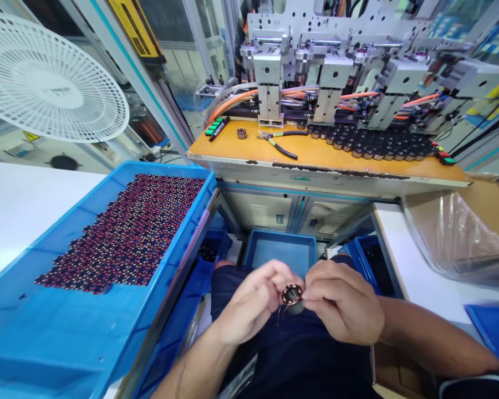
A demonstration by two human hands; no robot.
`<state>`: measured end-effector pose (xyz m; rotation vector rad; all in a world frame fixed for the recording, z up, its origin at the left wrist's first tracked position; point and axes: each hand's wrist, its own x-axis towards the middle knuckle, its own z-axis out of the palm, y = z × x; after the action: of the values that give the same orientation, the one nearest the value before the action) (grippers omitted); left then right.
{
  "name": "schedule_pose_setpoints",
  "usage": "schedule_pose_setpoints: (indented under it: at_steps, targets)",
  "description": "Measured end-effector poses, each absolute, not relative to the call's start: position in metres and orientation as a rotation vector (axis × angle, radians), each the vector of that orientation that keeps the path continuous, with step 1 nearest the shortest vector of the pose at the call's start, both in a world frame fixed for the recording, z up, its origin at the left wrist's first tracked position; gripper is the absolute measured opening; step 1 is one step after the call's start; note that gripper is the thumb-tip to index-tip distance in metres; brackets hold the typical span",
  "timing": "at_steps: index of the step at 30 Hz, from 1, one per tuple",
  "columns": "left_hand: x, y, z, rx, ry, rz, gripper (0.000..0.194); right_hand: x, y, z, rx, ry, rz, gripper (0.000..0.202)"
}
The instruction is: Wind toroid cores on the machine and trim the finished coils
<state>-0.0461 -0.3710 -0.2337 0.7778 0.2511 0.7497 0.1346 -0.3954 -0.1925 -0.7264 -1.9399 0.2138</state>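
Low in the middle of the head view, above my lap, a small ring-shaped wound part (291, 296) with copper coils is held between both hands, its open end facing up. My left hand (255, 302) pinches its left side, fingers curled. On the right side, my right hand (343, 299) grips it with thumb and forefinger. Thin loose wires hang below the part's left edge. Many similar parts (128, 233) stand packed in rows in a blue tray (79, 332) at the left.
An orange bench (216, 152) ahead bears pliers (278, 141), a marker (219, 129), one small part (242, 133) and rows of dark parts (374, 144) below a metal machine (332, 72). A white fan (54, 83) stands upper left. Another blue tray (280, 249) lies beyond my hands.
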Motion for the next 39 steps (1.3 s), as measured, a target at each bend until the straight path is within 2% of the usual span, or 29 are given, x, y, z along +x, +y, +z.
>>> schedule_pose_setpoints:
  at_steps: [3,8,14,16,22,27,32,36,39]
  targets:
    - [-0.045,-0.373,-0.235,0.839,0.223,0.608,0.041,0.137,-0.396,-0.193,-0.687,-1.965,0.235,0.012]
    - [-0.045,-0.375,-0.233,0.871,0.283,0.736,0.025,0.139,-0.397,-0.194,-0.762,-1.991,0.152,0.012]
    - [-0.048,-0.374,-0.229,0.901,0.306,0.622,0.039,0.139,-0.396,-0.190,-0.677,-2.006,0.118,0.012]
    - [-0.049,-0.375,-0.230,0.920,0.308,0.587,0.037,0.138,-0.397,-0.190,-0.650,-2.024,0.119,0.012]
    - [-0.048,-0.381,-0.230,0.938,0.384,0.839,0.020,0.133,-0.402,-0.190,-0.869,-1.954,0.023,0.010]
    - [-0.047,-0.381,-0.229,0.957,0.304,1.027,0.029,0.130,-0.403,-0.189,-1.006,-1.879,0.186,0.012]
    - [-0.046,-0.377,-0.231,0.852,0.238,1.086,0.040,0.134,-0.402,-0.185,-0.864,-1.903,0.257,0.010]
    - [-0.041,-0.376,-0.236,0.850,0.289,0.756,0.052,0.138,-0.401,-0.185,-0.762,-1.971,0.254,0.011]
    - [-0.039,-0.378,-0.240,0.873,0.261,0.618,0.044,0.140,-0.400,-0.185,-0.768,-1.966,0.249,0.010]
